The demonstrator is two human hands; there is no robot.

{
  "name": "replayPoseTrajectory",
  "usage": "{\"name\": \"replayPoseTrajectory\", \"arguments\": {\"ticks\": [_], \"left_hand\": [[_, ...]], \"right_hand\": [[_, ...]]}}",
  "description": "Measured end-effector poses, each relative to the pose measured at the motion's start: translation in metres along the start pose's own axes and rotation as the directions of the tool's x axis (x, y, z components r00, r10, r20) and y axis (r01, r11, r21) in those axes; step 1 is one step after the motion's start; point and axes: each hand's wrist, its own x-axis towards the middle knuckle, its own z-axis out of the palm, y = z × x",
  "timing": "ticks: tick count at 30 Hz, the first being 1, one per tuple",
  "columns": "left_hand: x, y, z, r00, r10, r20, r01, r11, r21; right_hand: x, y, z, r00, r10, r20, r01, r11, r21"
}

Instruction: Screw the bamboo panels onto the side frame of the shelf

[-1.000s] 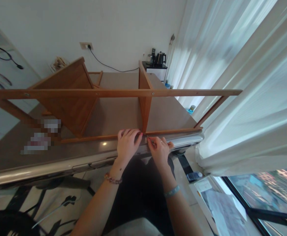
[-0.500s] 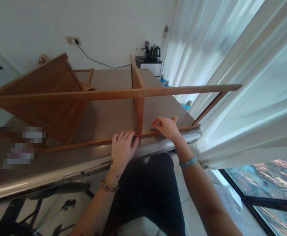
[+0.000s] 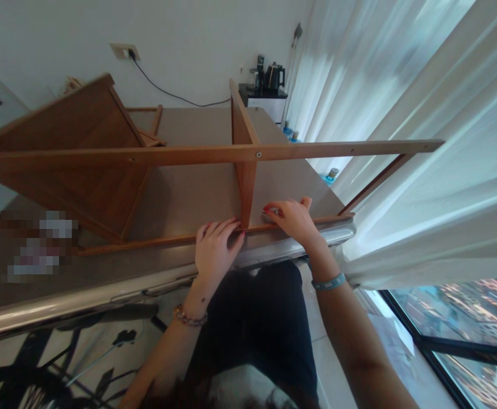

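A brown wooden rack lies on its side along the table [image 3: 188, 193]. Its upper rail [image 3: 197, 154] runs across the view, and a cross board [image 3: 247, 190] joins it to the lower rail [image 3: 146, 245] near me. My left hand [image 3: 214, 247] has its fingers over that lower rail, just left of where the cross board meets it. To the right of the board, my right hand [image 3: 293, 220] is closed in a pinch close above the lower rail. Something small and thin seems to be at its fingertips, but I cannot make it out.
A slatted wooden panel [image 3: 73, 130] slants at the left of the rack. Behind stand a black kettle [image 3: 274, 76] and a cabinet [image 3: 267, 105]. White curtains [image 3: 401, 113] hang at right. A metal tube [image 3: 103, 295] edges the table near my legs.
The view has shifted slightly, so the rack appears a little higher and further right. Both hands keep their places on either side of the cross board, with the right fingers still pinched.
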Motion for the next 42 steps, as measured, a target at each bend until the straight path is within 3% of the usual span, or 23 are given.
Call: {"name": "replayPoseTrajectory", "arguments": {"ticks": [4,8,15,31,37,40,42], "left_hand": [[0.0,-0.003,0.002,1.0,0.002,0.004,-0.002,1.0,-0.027],[0.001,-0.007,0.003,0.999,0.033,0.015,-0.032,0.999,-0.038],[0.002,-0.01,0.006,0.999,0.039,0.036,-0.037,0.998,-0.057],[0.005,-0.003,0.0,0.994,0.045,0.096,-0.039,0.997,-0.063],[0.005,-0.007,0.004,0.996,0.044,0.071,-0.042,0.999,-0.035],[0.005,-0.007,0.005,0.997,0.043,0.057,-0.042,0.999,-0.023],[0.005,-0.007,0.005,0.998,0.047,0.052,-0.046,0.999,-0.023]], "right_hand": [[-0.018,-0.021,0.002,0.995,-0.104,0.012,0.104,0.995,-0.001],[-0.032,-0.035,0.006,0.993,-0.115,0.016,0.115,0.993,-0.002],[-0.035,-0.045,0.02,0.999,-0.044,-0.03,0.045,0.998,0.033],[-0.043,-0.05,0.034,0.995,-0.014,-0.102,0.019,0.999,0.044],[-0.038,-0.035,0.022,0.98,0.097,-0.176,-0.077,0.99,0.115],[-0.026,-0.017,0.012,0.962,0.178,-0.208,-0.181,0.984,0.003],[-0.017,-0.007,0.009,0.975,0.164,-0.149,-0.176,0.982,-0.071]]}}
